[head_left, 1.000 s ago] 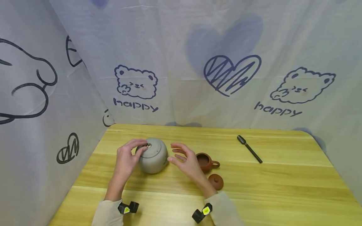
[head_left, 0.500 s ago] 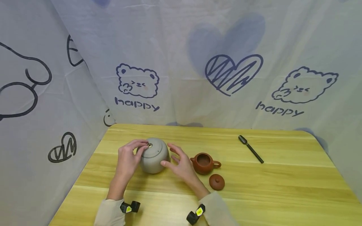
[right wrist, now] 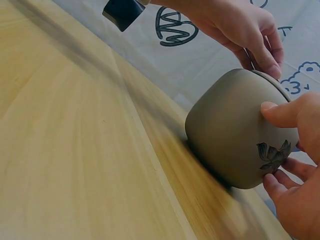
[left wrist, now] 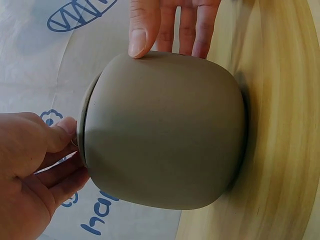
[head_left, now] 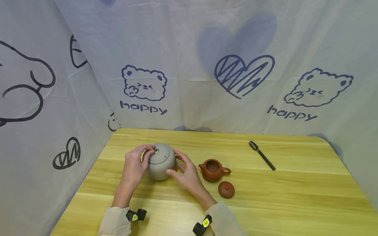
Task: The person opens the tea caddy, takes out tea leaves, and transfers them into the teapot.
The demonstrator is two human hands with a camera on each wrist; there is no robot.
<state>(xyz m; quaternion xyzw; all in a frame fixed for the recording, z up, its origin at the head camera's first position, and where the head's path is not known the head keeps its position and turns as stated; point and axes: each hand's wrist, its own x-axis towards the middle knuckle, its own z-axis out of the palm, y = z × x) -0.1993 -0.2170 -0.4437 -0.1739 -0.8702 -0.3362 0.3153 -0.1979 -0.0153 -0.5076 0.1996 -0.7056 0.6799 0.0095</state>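
Observation:
A round grey lidded jar (head_left: 160, 169) stands upright on the wooden table, left of centre. My left hand (head_left: 134, 167) pinches the small ring knob on top of its lid (head_left: 160, 158) between thumb and fingers. In the left wrist view the lid (left wrist: 90, 107) sits at the jar's mouth, a dark seam between them. My right hand (head_left: 186, 174) grips the jar's right side, thumb in front and fingers around toward the back. A dark leaf-like motif (right wrist: 274, 154) marks the wall beside the right fingertips.
Right of the jar stands a small reddish-brown teapot (head_left: 213, 177), uncovered, its handle pointing right. Its round lid (head_left: 226, 190) lies in front of it. A dark scoop-like tool (head_left: 264, 159) lies farther right. Printed cloth (head_left: 189, 98) hangs behind the table (head_left: 295, 193).
My right hand has moved left from near the teapot and closed onto the jar's side, leaving the teapot fully visible. The left hand has stayed at the lid's knob.

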